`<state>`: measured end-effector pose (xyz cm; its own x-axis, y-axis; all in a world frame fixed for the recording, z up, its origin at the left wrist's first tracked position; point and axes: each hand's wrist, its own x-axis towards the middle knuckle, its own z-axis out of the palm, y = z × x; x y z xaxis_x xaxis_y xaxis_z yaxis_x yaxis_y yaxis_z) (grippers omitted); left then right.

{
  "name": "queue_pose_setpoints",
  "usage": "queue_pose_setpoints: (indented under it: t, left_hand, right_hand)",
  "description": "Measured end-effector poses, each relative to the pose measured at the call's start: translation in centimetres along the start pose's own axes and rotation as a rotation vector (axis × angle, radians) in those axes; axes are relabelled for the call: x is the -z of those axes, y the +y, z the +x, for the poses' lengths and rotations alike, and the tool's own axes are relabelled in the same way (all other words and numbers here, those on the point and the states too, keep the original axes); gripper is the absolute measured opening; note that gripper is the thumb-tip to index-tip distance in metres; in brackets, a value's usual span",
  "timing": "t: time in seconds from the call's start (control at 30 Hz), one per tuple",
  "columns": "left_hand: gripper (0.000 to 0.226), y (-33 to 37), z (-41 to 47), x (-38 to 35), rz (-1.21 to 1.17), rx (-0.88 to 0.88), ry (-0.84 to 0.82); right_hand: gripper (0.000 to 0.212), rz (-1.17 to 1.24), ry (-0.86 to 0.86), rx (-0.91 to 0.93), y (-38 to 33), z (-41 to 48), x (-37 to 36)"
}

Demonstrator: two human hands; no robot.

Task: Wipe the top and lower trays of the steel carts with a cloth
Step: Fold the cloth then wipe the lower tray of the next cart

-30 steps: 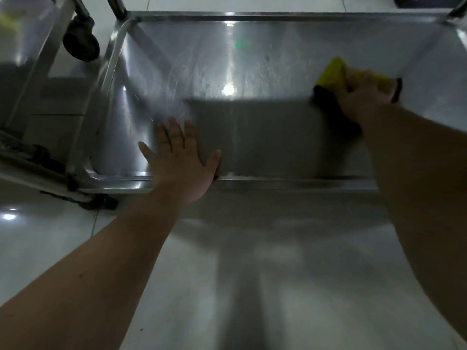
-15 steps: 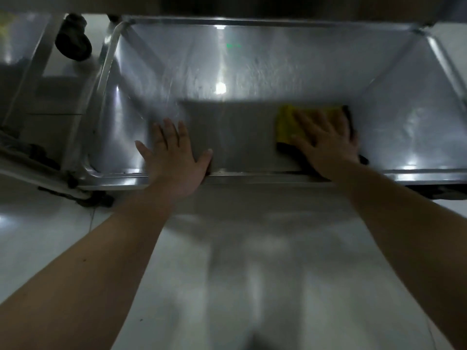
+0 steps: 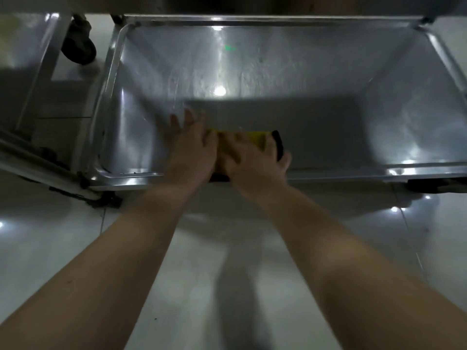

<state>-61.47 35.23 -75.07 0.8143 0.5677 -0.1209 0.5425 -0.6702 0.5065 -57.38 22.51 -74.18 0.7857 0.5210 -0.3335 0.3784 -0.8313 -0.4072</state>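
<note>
Cloth [image 3: 255, 137] under right hand [image 3: 255, 164], lower tray [image 3: 333, 140]

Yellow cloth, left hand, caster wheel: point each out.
yellow cloth [image 3: 250, 137]: head view, exposed yellow strip beyond the fingers.
left hand [image 3: 190, 150]: head view, back of the hand.
caster wheel [image 3: 79, 50]: head view, dark tyre, upper left.

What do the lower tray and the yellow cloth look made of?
Lower tray: apparently stainless steel, glossy; it mirrors lamp glare and shows wipe streaks. Yellow cloth: seemingly soft matte fabric or sponge with a dark edge; blur leaves it open.
</note>
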Motion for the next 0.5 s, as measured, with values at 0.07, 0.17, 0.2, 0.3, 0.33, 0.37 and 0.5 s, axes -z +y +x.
queue_pose_setpoints:
  t: [0.07,0.17,0.2,0.3,0.33,0.37,0.5]
  left_hand:
    - [0.05,2.1,-0.5,-1.3,0.072,-0.155,-0.03]
    - [0.053,4.3,-2.3,-5.0,0.27,-0.254,-0.084]
    - [0.053,4.4,-3.0,-5.7,0.327,-0.257,-0.08]
    - [0.051,1.3,-4.2,-4.8,0.437,-0.216,-0.082]
    - [0.052,-0.1,-4.5,-3.9,0.46,-0.171,-0.093]
    - [0.054,-1.5,-4.9,-3.1,0.483,-0.134,-0.098]
    - [0.061,-3.3,-3.7,-1.0,0.48,-0.118,-0.106]
  right_hand:
    - [0.05,0.062,0.224,-0.109,2.8,0.5,2.2]
    - [0.051,0.256,0.339,-0.181,6.8,2.4,4.3]
    - [0.05,0.233,0.291,-0.152,7.3,3.5,4.3]
    - [0.05,-0.014,0.159,-0.11,7.0,7.0,2.7]
    - [0.051,-0.075,0.148,-0.109,6.5,7.6,2.0]
    - [0.052,-0.137,0.151,-0.111,6.0,7.8,1.3]
    - [0.057,-0.295,0.166,-0.126,5.3,7.5,-0.2]
